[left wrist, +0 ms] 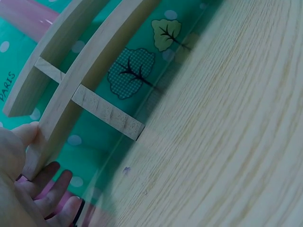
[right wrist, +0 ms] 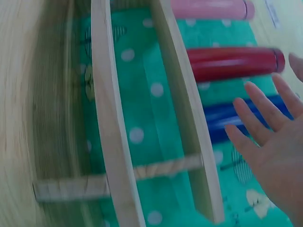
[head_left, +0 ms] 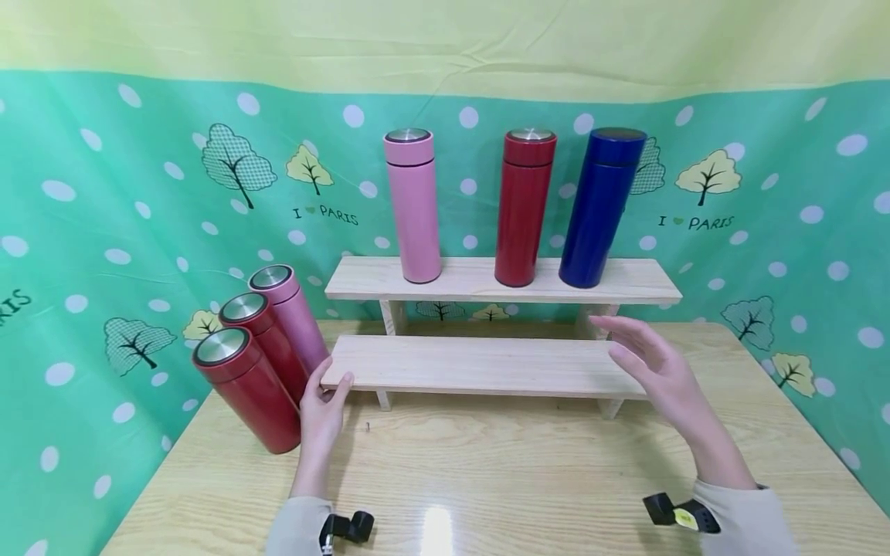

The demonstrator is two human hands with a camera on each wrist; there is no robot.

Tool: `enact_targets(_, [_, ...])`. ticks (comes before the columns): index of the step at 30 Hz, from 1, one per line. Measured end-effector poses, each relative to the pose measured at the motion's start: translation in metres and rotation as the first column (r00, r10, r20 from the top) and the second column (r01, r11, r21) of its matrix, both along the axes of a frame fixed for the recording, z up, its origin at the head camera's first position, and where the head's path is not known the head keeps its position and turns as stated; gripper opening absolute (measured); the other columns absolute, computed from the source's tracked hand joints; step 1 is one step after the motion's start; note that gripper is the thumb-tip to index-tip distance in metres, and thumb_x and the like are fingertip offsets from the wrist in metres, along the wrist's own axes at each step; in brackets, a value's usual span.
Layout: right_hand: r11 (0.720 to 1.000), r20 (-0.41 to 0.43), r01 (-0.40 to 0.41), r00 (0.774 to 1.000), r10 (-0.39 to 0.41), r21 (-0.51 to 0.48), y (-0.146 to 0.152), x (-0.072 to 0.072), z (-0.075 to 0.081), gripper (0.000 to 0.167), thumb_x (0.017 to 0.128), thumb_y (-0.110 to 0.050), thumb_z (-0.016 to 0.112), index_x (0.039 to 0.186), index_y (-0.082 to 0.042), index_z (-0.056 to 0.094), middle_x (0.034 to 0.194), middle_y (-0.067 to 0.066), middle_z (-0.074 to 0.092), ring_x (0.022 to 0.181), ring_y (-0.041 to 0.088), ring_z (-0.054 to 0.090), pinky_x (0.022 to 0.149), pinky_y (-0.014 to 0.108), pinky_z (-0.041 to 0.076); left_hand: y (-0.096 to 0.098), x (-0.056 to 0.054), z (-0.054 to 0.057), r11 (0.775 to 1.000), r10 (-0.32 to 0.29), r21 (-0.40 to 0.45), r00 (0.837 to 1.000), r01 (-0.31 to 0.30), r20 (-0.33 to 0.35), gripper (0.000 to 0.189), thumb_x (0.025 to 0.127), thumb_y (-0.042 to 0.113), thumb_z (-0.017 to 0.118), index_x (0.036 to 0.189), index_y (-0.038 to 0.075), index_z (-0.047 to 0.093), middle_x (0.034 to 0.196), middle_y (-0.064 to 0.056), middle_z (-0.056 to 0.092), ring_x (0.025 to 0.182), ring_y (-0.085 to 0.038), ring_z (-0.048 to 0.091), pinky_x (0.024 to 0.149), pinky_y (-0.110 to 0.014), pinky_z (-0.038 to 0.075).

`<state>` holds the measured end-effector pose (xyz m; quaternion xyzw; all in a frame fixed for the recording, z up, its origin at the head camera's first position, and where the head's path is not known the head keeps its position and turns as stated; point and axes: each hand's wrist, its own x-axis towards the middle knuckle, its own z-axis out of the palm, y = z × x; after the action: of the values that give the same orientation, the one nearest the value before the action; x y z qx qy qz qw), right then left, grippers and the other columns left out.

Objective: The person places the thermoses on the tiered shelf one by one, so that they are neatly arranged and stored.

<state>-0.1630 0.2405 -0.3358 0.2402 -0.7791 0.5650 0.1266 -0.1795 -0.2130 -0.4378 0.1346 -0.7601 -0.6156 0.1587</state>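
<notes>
My left hand (head_left: 323, 417) grips the left end of the lower board of a two-tier wooden shelf (head_left: 473, 367). In the left wrist view the thumb lies on the board's upper side and the fingers (left wrist: 47, 201) are beneath it. By the shelf's right end, my right hand (head_left: 660, 374) is held up with fingers spread and nothing in it. On the upper board stand a pink thermos flask (head_left: 414, 208), a red thermos flask (head_left: 523, 212) and a blue thermos flask (head_left: 601, 208). The right wrist view shows the right palm (right wrist: 279, 156) overlapping the blue flask.
Left of the shelf, close to my left hand, stand two red flasks (head_left: 253, 398) and another pink flask (head_left: 295, 316) in a slanting row. A green dotted curtain (head_left: 90, 255) hangs behind and beside the wooden table (head_left: 514, 471).
</notes>
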Motion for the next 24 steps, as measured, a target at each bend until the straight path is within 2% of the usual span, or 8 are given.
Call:
enact_targets(4, [0.997,0.002,0.049,0.999,-0.049,0.067,0.018,0.002,-0.007,0.038,0.103,-0.002,0.049,0.141,-0.001,0.050,0.140,0.001,0.056,0.129,0.005,0.047,0.102,0.014,0.036,0.001,0.000,0.000,1.000,0.001,-0.004,1.000,-0.001,0.001,0.060,0.099,0.020,0.064,0.151,0.006,0.038,0.139,-0.025,0.052,0.090,-0.002,0.056,0.076,-0.009,0.043])
enact_targets(13, [0.975,0.032,0.194,0.980,-0.198,0.107,0.049,0.002,-0.023,0.039,0.104,-0.009,0.049,0.143,-0.006,0.049,0.137,-0.010,0.057,0.125,-0.003,0.047,0.095,0.009,0.038,0.000,0.002,0.000,1.000,-0.001,0.000,1.000,0.001,0.006,0.061,0.099,0.021,0.064,0.152,0.006,0.038,0.142,-0.025,0.049,0.097,-0.012,0.057,0.077,-0.009,0.042])
enact_targets(17, [0.969,0.061,0.226,0.971,-0.232,0.099,0.060,0.001,-0.031,0.039,0.105,-0.012,0.049,0.143,-0.005,0.049,0.137,-0.009,0.057,0.124,-0.003,0.048,0.095,0.009,0.039,0.000,0.002,0.000,1.000,0.000,-0.003,1.000,0.000,0.006,0.061,0.099,0.021,0.064,0.152,0.007,0.038,0.142,-0.024,0.049,0.094,-0.009,0.057,0.076,-0.009,0.043])
enact_targets(24, [0.934,0.105,0.329,0.933,-0.344,0.139,0.078,0.003,-0.042,0.043,0.105,-0.022,0.052,0.146,-0.011,0.048,0.133,-0.019,0.056,0.119,-0.010,0.046,0.090,0.004,0.036,0.001,0.000,0.000,1.000,-0.003,0.001,1.000,0.003,-0.002,0.061,0.098,0.021,0.064,0.151,0.006,0.038,0.141,-0.025,0.049,0.093,-0.004,0.055,0.077,-0.009,0.043])
